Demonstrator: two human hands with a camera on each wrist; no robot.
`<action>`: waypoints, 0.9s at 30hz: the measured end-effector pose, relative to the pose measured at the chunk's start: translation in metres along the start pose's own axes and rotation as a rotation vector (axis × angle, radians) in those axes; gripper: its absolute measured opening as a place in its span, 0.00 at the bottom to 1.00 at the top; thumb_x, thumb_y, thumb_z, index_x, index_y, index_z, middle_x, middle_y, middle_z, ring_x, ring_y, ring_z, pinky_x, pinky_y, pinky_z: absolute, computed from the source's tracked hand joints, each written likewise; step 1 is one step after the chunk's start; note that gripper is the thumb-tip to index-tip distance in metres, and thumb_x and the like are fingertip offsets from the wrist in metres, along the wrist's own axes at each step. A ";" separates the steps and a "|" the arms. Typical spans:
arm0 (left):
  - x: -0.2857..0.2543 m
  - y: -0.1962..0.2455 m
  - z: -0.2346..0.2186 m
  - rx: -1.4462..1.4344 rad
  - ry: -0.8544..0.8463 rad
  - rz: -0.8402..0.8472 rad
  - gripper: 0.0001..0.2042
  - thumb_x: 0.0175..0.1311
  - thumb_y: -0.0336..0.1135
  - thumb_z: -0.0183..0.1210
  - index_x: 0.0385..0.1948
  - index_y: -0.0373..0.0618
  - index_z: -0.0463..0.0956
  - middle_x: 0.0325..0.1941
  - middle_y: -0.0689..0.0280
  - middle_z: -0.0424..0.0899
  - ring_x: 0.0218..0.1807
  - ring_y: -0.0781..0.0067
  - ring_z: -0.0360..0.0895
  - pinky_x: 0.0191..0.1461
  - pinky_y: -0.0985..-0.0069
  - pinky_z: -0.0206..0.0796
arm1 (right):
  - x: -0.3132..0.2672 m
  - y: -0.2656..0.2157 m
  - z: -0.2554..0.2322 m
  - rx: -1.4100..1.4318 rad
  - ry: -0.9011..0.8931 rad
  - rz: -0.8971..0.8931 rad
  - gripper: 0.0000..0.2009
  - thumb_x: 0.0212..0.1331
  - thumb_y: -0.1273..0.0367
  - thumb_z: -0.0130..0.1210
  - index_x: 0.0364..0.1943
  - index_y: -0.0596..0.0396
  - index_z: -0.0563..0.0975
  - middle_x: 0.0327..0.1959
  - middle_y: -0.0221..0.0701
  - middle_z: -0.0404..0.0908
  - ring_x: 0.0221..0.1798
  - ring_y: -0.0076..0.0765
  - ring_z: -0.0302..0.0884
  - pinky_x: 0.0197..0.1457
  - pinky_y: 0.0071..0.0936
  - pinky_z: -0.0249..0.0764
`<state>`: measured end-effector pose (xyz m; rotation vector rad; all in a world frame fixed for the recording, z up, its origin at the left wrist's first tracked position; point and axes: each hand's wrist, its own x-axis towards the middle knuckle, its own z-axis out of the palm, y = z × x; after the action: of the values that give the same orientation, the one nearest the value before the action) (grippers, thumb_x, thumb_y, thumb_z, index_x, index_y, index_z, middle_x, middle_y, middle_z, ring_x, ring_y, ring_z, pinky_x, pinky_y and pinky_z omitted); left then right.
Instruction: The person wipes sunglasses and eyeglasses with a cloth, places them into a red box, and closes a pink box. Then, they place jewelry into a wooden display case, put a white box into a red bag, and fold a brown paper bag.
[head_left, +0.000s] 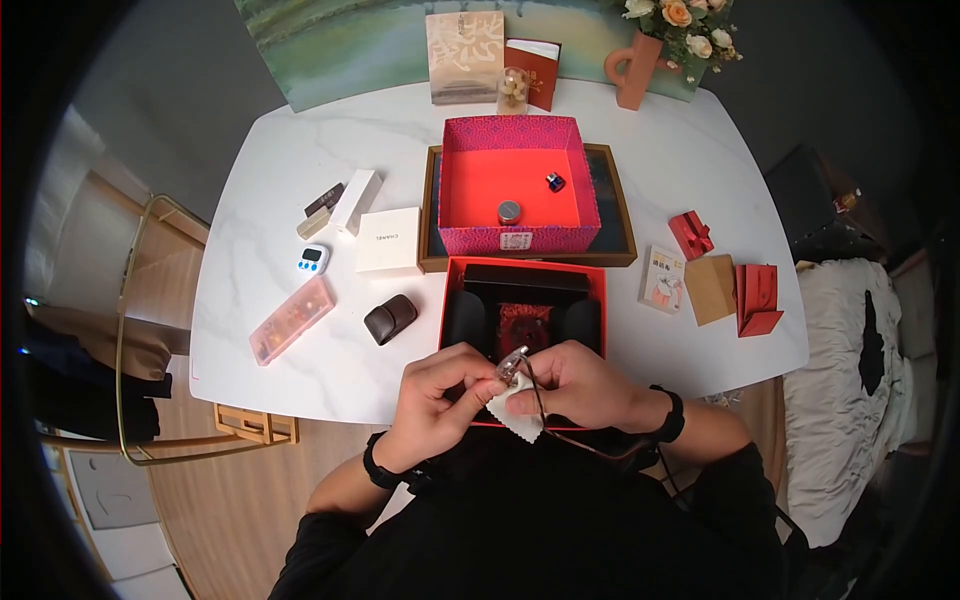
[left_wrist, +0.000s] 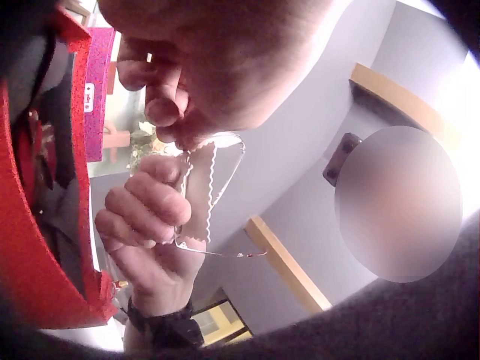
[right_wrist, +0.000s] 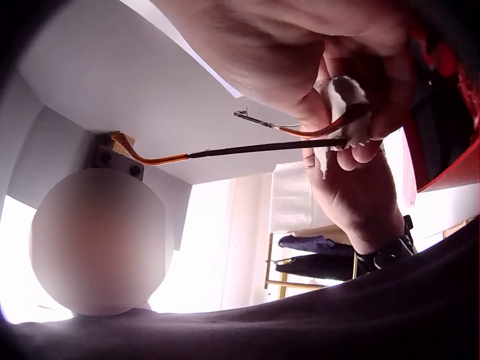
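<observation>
Glasses (head_left: 511, 364) and cloth (head_left: 521, 424) together above near edge of red box (head_left: 525, 262), pinched by curled fingers of left hand (head_left: 436, 400) and gripped by thumb and fingers of right hand (head_left: 575, 385); case (head_left: 391, 320) left of red box.

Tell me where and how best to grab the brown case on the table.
I'd come from above and pinch the brown case across its narrower middle, fingers on its two long sides. It lies slantwise on the table, longer than it is wide, and neither long side touches the Chanel box or the red box.
</observation>
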<state>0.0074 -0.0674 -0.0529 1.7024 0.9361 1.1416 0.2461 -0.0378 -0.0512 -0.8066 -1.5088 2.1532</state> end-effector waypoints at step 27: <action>0.004 0.016 -0.004 -0.003 0.010 0.021 0.03 0.69 0.24 0.71 0.39 0.35 0.86 0.33 0.62 0.85 0.30 0.73 0.79 0.36 0.75 0.70 | -0.012 -0.004 0.005 -0.007 0.016 0.051 0.13 0.73 0.66 0.70 0.45 0.66 0.87 0.34 0.24 0.88 0.39 0.11 0.77 0.42 0.21 0.76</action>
<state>0.0067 -0.0682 -0.0364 1.7093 0.9238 1.1654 0.2514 -0.0472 -0.0437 -0.8713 -1.5048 2.1737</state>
